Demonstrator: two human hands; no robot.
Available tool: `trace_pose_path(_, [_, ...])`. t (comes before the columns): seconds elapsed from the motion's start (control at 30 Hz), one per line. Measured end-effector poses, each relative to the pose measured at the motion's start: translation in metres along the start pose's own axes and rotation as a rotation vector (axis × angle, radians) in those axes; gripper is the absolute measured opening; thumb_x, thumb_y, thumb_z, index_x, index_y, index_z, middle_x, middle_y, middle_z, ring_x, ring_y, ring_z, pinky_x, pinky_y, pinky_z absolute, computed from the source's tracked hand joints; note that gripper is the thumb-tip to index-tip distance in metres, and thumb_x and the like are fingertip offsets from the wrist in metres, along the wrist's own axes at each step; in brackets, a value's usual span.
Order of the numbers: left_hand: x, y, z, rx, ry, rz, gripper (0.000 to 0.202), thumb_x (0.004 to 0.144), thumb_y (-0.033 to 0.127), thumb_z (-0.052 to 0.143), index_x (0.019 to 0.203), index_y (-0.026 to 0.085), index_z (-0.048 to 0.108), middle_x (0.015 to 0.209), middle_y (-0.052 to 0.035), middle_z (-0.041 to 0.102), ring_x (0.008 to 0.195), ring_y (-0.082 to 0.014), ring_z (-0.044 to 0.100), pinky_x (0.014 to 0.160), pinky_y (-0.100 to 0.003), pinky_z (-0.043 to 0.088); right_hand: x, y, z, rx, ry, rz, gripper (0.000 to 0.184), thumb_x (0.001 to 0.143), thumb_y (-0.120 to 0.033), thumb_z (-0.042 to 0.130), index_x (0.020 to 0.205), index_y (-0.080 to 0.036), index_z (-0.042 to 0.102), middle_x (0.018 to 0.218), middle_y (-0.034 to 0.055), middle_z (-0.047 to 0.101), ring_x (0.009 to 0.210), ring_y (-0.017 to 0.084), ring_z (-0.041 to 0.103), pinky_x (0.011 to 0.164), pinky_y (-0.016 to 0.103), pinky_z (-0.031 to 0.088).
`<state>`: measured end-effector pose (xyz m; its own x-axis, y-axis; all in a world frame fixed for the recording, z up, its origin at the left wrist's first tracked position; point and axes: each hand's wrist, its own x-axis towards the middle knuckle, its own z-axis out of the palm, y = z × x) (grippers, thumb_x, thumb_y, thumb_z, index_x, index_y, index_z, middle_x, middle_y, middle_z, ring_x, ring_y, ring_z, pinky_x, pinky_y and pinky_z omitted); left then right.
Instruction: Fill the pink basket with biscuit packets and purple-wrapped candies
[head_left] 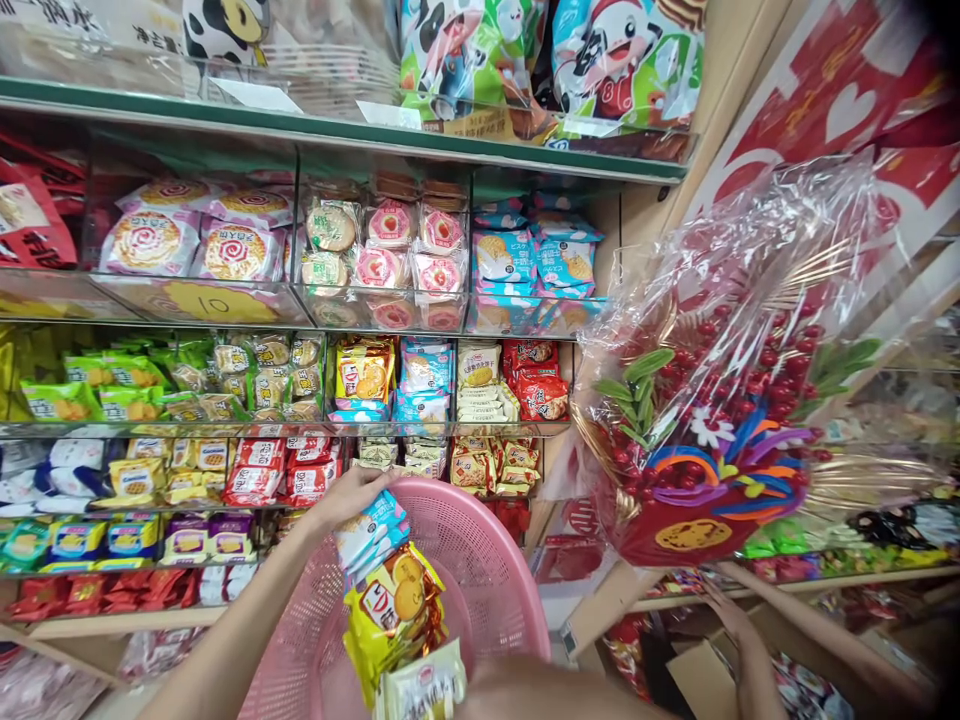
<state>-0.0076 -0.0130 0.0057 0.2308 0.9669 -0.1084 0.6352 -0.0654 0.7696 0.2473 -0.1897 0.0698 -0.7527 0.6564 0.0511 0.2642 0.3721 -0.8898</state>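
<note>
My left hand (pixel 366 492) curls closed over the upper-left rim of a pink basket (pixel 499 560). Inside, blue packets (pixel 375 535) lie just below that grip, then yellow packets (pixel 390 610), then a pale packet (pixel 421 688) beside my blurred right hand (pixel 517 688), whose hold I cannot tell.

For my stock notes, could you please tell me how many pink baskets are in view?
1: the pink basket at the lower middle of the picture, in front of the shelves, with the left hand at its rim. Others may be hidden.
</note>
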Motion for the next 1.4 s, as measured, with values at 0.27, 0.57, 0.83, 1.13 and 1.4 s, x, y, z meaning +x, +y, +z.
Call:
trace_pose_path(0.27, [-0.007, -0.007, -0.005, 0.017, -0.003, -0.032, 0.046, 0.067, 0.062, 0.046, 0.055, 0.018, 0.053, 0.048, 0.0025, 0.046, 0.051, -0.0138, 0.042, 0.049, -0.022, 0.028, 0.098, 0.014, -0.135, -0.913, 0.803, 0.236, 0.03, 0.087, -0.021, 0.031, 0.101, -0.016, 0.057, 0.097, 0.0114, 0.061, 0.087, 0.021, 0.054, 0.076, 0.033, 0.038])
trace_pose_path(0.57, [-0.013, -0.017, -0.009, -0.012, -0.004, -0.051, 0.045, 0.071, 0.06, 0.044, 0.062, 0.018, 0.056, 0.053, 0.0021, 0.051, 0.055, -0.0158, 0.047, 0.054, -0.023, 0.032, 0.149, 0.059, -0.181, -1.42, 0.822, 0.123, 0.048, 0.082, -0.011, 0.034, 0.129, -0.012, 0.034, 0.13, 0.0148, 0.043, 0.12, 0.027, 0.031, 0.099, 0.048, 0.017])
trace_pose_path(0.83, [-0.009, -0.014, -0.008, -0.003, -0.011, -0.05, 0.043, 0.068, 0.06, 0.047, 0.057, 0.019, 0.053, 0.05, 0.0028, 0.05, 0.052, -0.015, 0.046, 0.051, -0.023, 0.03, 0.148, 0.058, -0.178, -1.518, 0.841, 0.138, 0.05, 0.08, -0.005, 0.034, 0.129, -0.012, 0.034, 0.117, 0.0162, 0.049, 0.112, 0.027, 0.034, 0.095, 0.049, 0.02])
trace_pose_path(1.13, [0.0, -0.01, -0.005, -0.051, -0.011, -0.018, 0.052, 0.061, 0.069, 0.047, 0.056, 0.018, 0.056, 0.05, 0.002, 0.052, 0.052, -0.0149, 0.047, 0.05, -0.024, 0.031, 0.137, 0.05, -0.172, -1.572, 0.846, 0.152, 0.021, 0.081, -0.008, 0.039, 0.092, -0.014, 0.055, 0.104, 0.0125, 0.051, 0.102, 0.025, 0.039, 0.094, 0.045, 0.022])
trace_pose_path(1.4, [0.005, -0.009, -0.004, -0.021, -0.015, -0.01, 0.053, 0.061, 0.069, 0.047, 0.059, 0.017, 0.06, 0.05, 0.0011, 0.053, 0.053, -0.0158, 0.047, 0.05, -0.024, 0.031, 0.123, 0.045, -0.162, -1.523, 0.861, 0.057, 0.019, 0.081, -0.007, 0.04, 0.093, -0.014, 0.053, 0.108, 0.0107, 0.053, 0.107, 0.022, 0.039, 0.095, 0.041, 0.023])
